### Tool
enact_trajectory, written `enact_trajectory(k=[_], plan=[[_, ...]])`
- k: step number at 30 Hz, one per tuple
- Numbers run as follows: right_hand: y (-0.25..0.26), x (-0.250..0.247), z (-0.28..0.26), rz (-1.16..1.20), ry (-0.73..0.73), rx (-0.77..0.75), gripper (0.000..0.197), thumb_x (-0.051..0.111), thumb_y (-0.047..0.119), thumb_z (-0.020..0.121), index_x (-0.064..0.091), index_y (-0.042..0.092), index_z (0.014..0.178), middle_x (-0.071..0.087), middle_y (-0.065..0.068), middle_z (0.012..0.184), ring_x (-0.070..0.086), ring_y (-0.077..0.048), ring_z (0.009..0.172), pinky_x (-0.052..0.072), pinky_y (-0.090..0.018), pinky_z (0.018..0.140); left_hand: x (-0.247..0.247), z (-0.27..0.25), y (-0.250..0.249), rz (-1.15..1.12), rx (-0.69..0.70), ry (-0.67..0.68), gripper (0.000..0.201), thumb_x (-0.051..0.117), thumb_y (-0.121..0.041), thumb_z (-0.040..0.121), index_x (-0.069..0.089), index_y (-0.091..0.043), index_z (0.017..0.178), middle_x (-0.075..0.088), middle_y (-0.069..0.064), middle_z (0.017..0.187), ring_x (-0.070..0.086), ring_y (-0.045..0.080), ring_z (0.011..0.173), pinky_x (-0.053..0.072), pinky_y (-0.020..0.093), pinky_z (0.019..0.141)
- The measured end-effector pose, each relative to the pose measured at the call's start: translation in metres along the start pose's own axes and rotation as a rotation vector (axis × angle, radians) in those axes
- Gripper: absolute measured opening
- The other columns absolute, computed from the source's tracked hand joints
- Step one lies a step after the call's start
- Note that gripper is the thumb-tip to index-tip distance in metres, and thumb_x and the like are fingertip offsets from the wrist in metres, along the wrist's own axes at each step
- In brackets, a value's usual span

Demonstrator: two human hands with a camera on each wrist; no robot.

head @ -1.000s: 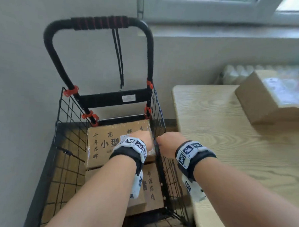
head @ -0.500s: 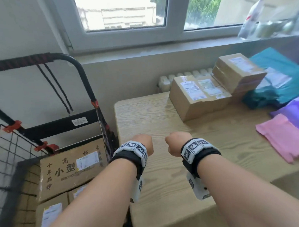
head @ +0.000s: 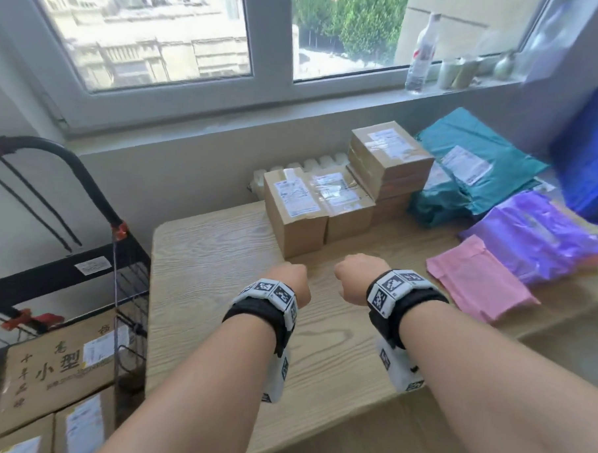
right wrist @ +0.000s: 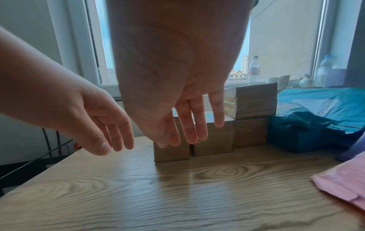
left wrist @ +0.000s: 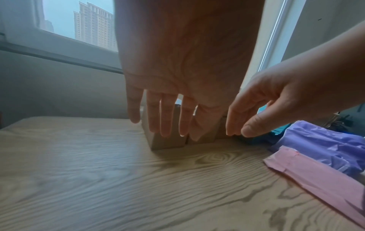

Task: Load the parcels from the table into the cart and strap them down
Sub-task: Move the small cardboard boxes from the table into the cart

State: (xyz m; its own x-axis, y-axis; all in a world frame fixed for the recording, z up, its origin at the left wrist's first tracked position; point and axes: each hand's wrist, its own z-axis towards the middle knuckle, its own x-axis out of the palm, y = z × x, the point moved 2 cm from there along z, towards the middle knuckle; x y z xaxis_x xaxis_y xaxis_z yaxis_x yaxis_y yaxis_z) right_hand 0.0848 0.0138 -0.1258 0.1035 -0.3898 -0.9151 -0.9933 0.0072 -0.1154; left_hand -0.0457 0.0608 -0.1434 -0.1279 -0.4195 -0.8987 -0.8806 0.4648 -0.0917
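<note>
Left of the wooden surface [head: 221, 257] stands the cart [head: 123, 287], its wire side against the surface's edge, with brown boxes [head: 58, 370] already lying inside it. Above the surface, on the near side of the cardboard parcels, the left hand [head: 293, 284] hovers with its fingers [left wrist: 166, 115] straight and slightly spread, holding nothing and clear of the wood. Just right of it the right hand [head: 355, 280] hovers likewise, its fingers [right wrist: 197, 125] loosely extended and empty, pointing at the parcels. Two low cardboard parcels [head: 312, 209] sit side by side toward the far edge of the surface, touching each other, and a taller stack of flat boxes [head: 389, 165] stands right of them. Further right on the surface lie teal bags [head: 471, 165], a purple bag [head: 537, 236] and, nearer the front, a pink envelope [head: 476, 282].
</note>
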Motion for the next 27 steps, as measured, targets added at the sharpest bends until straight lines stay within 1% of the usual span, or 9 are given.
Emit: enact_trajectory(k=[2, 5, 7, 10, 12, 16, 20, 24, 27], plan=[[-0.017, -0.002, -0.001, 0.021, -0.01, 0.019, 0.024, 0.051, 0.02, 0.09, 0.063, 0.016, 0.11, 0.061, -0.007, 0.114, 0.06, -0.027, 0.106, 0.052, -0.037, 0.085, -0.008, 0.006, -0.016, -0.009, 0.009, -0.025, 0.033, 0.046, -0.015, 0.089, 0.054, -0.014, 0.121, 0.055, 0.01, 0.123, 0.054, 0.028, 0.112, 0.048, 0.036, 0.087], [-0.042, -0.008, 0.001, 0.05, -0.014, 0.052, 0.026, 0.05, 0.02, 0.09, 0.063, 0.016, 0.113, 0.061, -0.007, 0.115, 0.06, -0.027, 0.106, 0.052, -0.038, 0.086, -0.021, 0.016, -0.037, -0.015, 0.016, -0.061, 0.039, 0.047, -0.015, 0.088, 0.052, -0.016, 0.127, 0.051, 0.01, 0.126, 0.051, 0.029, 0.117, 0.047, 0.037, 0.093], [-0.057, -0.014, 0.002, 0.072, -0.03, 0.067, 0.028, 0.049, 0.021, 0.091, 0.061, 0.017, 0.116, 0.06, -0.006, 0.117, 0.059, -0.027, 0.107, 0.052, -0.038, 0.087, -0.032, 0.025, -0.046, -0.027, 0.011, -0.075, 0.039, 0.046, -0.015, 0.088, 0.052, -0.016, 0.127, 0.05, 0.01, 0.126, 0.05, 0.029, 0.117, 0.047, 0.039, 0.095], [-0.081, -0.021, 0.008, 0.09, -0.047, 0.083, 0.028, 0.048, 0.025, 0.093, 0.059, 0.017, 0.118, 0.059, -0.006, 0.118, 0.058, -0.027, 0.109, 0.051, -0.039, 0.086, -0.048, 0.044, -0.06, -0.066, 0.019, -0.101, 0.036, 0.047, -0.015, 0.088, 0.053, -0.015, 0.124, 0.052, 0.009, 0.124, 0.052, 0.028, 0.113, 0.048, 0.039, 0.093], [-0.097, -0.027, 0.015, 0.096, -0.051, 0.094, 0.029, 0.048, 0.027, 0.093, 0.059, 0.018, 0.118, 0.059, -0.007, 0.119, 0.058, -0.027, 0.109, 0.051, -0.039, 0.087, -0.058, 0.057, -0.07, -0.098, 0.026, -0.117, 0.038, 0.048, -0.015, 0.089, 0.052, -0.014, 0.127, 0.054, 0.008, 0.125, 0.054, 0.027, 0.112, 0.049, 0.039, 0.093], [-0.127, -0.043, 0.039, 0.099, -0.058, 0.1, 0.03, 0.049, 0.028, 0.094, 0.06, 0.017, 0.119, 0.059, -0.008, 0.119, 0.057, -0.027, 0.11, 0.051, -0.04, 0.089, -0.076, 0.087, -0.083, -0.111, 0.034, -0.128, 0.036, 0.046, -0.011, 0.09, 0.054, -0.012, 0.125, 0.058, 0.007, 0.123, 0.059, 0.025, 0.108, 0.052, 0.036, 0.09], [-0.159, -0.063, 0.068, 0.103, -0.095, 0.128, 0.028, 0.049, 0.027, 0.093, 0.062, 0.017, 0.115, 0.062, -0.006, 0.117, 0.059, -0.026, 0.107, 0.051, -0.038, 0.088, -0.097, 0.127, -0.091, -0.163, 0.033, -0.155, 0.036, 0.043, -0.01, 0.091, 0.054, -0.013, 0.125, 0.057, 0.008, 0.125, 0.058, 0.024, 0.11, 0.05, 0.033, 0.087], [-0.194, -0.087, 0.093, 0.117, -0.186, 0.156, 0.029, 0.047, 0.025, 0.092, 0.063, 0.018, 0.115, 0.063, -0.006, 0.118, 0.06, -0.025, 0.107, 0.049, -0.035, 0.084, -0.133, 0.165, -0.096, -0.211, 0.033, -0.22, 0.04, 0.041, -0.01, 0.091, 0.053, -0.013, 0.129, 0.056, 0.008, 0.132, 0.055, 0.025, 0.119, 0.048, 0.034, 0.095], [-0.219, -0.102, 0.106, 0.155, -0.291, 0.187, 0.031, 0.046, 0.028, 0.093, 0.062, 0.018, 0.118, 0.06, -0.008, 0.121, 0.059, -0.027, 0.108, 0.049, -0.036, 0.087, -0.157, 0.19, -0.103, -0.249, 0.008, -0.281, 0.034, 0.042, -0.01, 0.093, 0.059, -0.013, 0.123, 0.06, 0.008, 0.127, 0.057, 0.025, 0.115, 0.047, 0.033, 0.09]])
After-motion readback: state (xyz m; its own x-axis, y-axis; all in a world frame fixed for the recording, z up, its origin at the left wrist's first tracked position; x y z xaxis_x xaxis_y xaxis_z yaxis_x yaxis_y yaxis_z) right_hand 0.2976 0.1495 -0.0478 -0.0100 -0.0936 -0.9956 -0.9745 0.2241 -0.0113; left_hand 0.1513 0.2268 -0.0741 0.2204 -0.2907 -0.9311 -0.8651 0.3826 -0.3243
